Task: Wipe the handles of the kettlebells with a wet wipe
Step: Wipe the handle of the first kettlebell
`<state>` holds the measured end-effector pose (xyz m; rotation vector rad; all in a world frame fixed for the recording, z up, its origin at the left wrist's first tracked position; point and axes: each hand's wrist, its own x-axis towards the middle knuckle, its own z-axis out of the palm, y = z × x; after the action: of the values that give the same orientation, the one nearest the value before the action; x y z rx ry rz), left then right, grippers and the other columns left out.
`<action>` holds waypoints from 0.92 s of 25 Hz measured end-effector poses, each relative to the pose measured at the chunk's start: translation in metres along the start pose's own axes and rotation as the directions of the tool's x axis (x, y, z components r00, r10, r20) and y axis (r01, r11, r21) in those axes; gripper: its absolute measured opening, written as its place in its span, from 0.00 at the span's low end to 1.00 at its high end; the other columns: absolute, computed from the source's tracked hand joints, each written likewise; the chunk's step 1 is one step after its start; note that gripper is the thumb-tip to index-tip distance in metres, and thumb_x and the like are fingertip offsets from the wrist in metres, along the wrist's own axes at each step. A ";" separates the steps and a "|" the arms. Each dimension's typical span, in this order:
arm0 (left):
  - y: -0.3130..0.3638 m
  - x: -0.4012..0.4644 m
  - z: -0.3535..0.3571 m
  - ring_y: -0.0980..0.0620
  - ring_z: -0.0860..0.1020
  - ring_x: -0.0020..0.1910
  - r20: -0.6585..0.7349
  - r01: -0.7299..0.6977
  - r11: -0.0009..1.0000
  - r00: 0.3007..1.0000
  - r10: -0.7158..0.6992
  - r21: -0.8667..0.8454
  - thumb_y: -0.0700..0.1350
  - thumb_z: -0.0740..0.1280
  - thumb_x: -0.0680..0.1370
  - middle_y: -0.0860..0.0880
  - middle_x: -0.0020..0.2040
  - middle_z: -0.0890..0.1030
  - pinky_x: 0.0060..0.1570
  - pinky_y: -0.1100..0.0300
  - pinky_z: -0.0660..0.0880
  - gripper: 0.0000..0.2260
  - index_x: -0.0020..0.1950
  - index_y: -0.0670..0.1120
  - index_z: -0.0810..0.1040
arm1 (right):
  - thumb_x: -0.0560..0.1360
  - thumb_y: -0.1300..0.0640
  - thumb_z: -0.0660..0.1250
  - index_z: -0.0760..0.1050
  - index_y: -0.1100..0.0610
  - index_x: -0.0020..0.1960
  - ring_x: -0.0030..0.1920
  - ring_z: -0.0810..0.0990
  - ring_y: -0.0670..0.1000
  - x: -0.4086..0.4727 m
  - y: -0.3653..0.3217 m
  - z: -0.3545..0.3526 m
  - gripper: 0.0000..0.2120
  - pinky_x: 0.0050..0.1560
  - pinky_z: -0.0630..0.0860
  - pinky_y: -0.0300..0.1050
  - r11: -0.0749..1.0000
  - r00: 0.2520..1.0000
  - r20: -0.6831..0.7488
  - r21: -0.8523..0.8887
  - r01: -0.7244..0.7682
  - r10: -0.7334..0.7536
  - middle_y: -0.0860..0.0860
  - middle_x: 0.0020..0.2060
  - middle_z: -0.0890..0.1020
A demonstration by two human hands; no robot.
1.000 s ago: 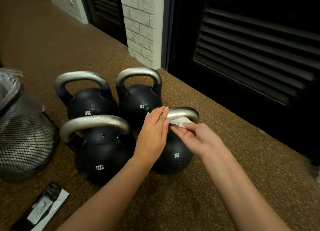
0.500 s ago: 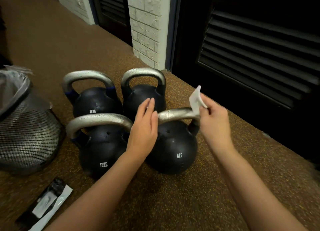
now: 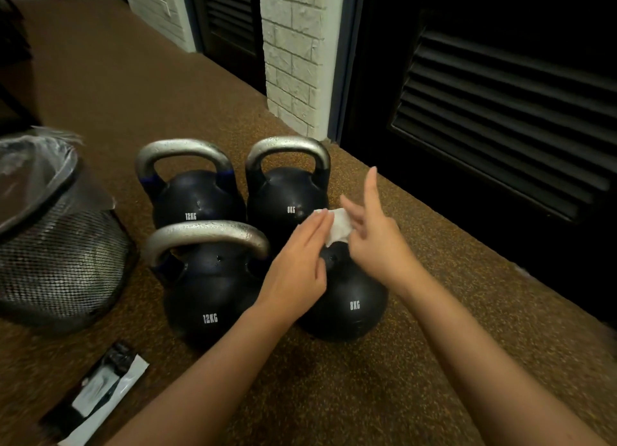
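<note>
Several black kettlebells with silver handles stand together on the brown speckled floor. The front right one, marked 8KG [image 3: 347,298], has its handle hidden under my hands. A white wet wipe [image 3: 339,227] lies over that handle. My right hand [image 3: 374,235] holds the wipe from the right, its index finger sticking up. My left hand [image 3: 297,262] lays straight fingers on the wipe's left edge. Left of them stands a 12KG bell [image 3: 207,298] with its handle [image 3: 207,232] bare. Behind are another 12KG [image 3: 197,198] and another 8KG [image 3: 283,195].
A black mesh bin [image 3: 60,255] with a clear plastic liner stands at the left. A black and white wipe packet [image 3: 100,392] lies on the floor at the lower left. Dark louvred doors [image 3: 500,128] and a white brick pillar [image 3: 293,61] line the right side.
My right hand had lifted the wipe off the handle; it has now brought it back down over the handle. My left hand's fingers moved onto the wipe.
</note>
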<state>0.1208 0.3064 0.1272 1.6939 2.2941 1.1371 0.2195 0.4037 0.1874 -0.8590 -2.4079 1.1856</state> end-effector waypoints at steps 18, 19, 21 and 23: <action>-0.007 0.041 0.018 0.52 0.82 0.39 -0.134 -0.256 0.861 0.929 0.345 0.439 0.45 0.72 0.69 0.48 0.44 0.82 0.31 0.63 0.77 0.09 0.47 0.44 0.78 | 0.78 0.54 0.62 0.64 0.51 0.71 0.71 0.57 0.37 0.009 0.065 -0.028 0.22 0.62 0.44 0.16 0.954 0.987 -0.003 -0.259 0.153 -0.159 0.40 0.70 0.64; -0.009 0.041 0.018 0.52 0.82 0.42 -0.158 -0.263 0.855 0.918 0.365 0.446 0.46 0.68 0.71 0.48 0.45 0.83 0.34 0.63 0.78 0.09 0.48 0.44 0.79 | 0.78 0.53 0.62 0.64 0.51 0.71 0.71 0.57 0.37 0.009 0.065 -0.028 0.22 0.62 0.44 0.16 0.955 0.987 -0.006 -0.254 0.155 -0.162 0.39 0.69 0.63; -0.013 0.037 0.020 0.51 0.82 0.50 -0.186 -0.268 0.867 0.910 0.372 0.420 0.46 0.65 0.73 0.47 0.50 0.83 0.44 0.62 0.78 0.12 0.53 0.42 0.79 | 0.78 0.52 0.61 0.64 0.51 0.71 0.71 0.56 0.37 0.009 0.066 -0.027 0.22 0.62 0.44 0.16 0.953 0.986 -0.008 -0.257 0.159 -0.166 0.36 0.67 0.62; -0.015 0.033 0.023 0.50 0.81 0.54 -0.215 -0.243 0.904 0.919 0.331 0.352 0.43 0.70 0.71 0.45 0.53 0.82 0.49 0.61 0.77 0.15 0.56 0.41 0.79 | 0.77 0.51 0.61 0.64 0.50 0.71 0.71 0.56 0.37 0.009 0.067 -0.026 0.23 0.64 0.45 0.18 0.952 0.986 -0.012 -0.262 0.158 -0.167 0.35 0.66 0.62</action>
<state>0.1068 0.3446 0.1136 2.1857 2.5691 1.1595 0.2508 0.4572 0.1497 -0.7283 -2.5865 0.7994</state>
